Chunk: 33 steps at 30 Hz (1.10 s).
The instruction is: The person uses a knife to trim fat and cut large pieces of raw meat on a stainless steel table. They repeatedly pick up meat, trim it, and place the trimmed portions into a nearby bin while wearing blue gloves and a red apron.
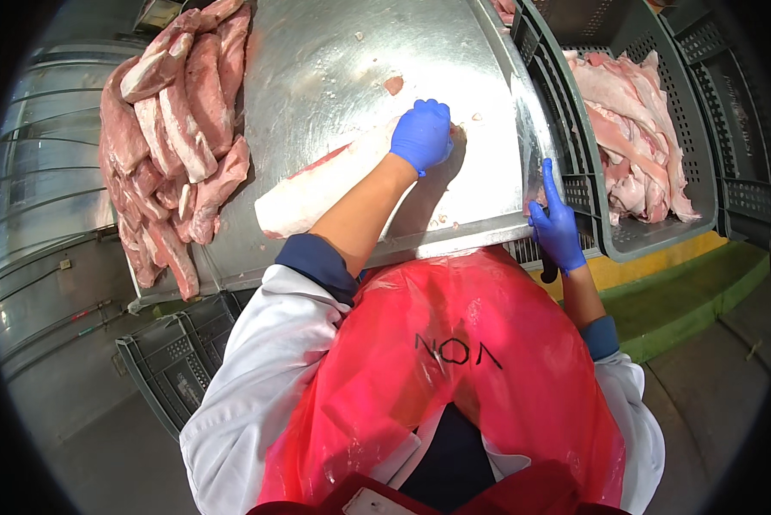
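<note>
Head: two hands (421, 137) (559, 236), one meat slab (329, 184)

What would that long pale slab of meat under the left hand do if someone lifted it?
The pale slab would probably sag if raised by one end, being long and soft-looking. It might slide easily if pushed, since the metal surface beneath looks smooth and shiny. Rolling seems unlikely, as it lies lengthwise on a broad side.

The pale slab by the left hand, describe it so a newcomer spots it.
Find the metal table. On it, the pale slab slants up toward the blue-gloved left hand at its right end. Unlike the pink pieces heaped at the table's left, it lies apart and looks nearly white, with a reddish edge.
</note>
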### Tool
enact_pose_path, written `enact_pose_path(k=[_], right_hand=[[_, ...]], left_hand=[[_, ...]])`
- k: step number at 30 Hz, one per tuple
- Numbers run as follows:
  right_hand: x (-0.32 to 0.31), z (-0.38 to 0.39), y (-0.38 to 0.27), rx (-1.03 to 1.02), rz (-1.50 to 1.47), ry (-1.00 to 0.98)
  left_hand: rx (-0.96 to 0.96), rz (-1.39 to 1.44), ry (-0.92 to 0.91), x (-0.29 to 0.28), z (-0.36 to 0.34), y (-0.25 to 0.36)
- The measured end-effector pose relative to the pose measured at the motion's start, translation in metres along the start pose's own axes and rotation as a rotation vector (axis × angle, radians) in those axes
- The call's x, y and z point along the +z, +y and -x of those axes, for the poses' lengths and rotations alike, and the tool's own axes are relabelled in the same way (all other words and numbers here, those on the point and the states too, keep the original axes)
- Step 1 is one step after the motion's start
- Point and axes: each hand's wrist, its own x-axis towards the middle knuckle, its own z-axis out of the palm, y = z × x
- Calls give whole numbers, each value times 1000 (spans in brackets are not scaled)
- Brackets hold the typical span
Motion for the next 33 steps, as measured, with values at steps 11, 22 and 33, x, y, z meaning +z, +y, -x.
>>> enact_pose_path(k=[11, 22, 33], right_hand=[[31, -43, -13, 99, 48, -227], [73, -85, -24, -31, 4, -240], [171, -174, -44, -145, 324, -66]], left_hand=[[-255, 30, 33, -13, 34, -56], [-387, -247, -3, -9, 146, -189], [-270, -243, 134, -9, 164, -153]])
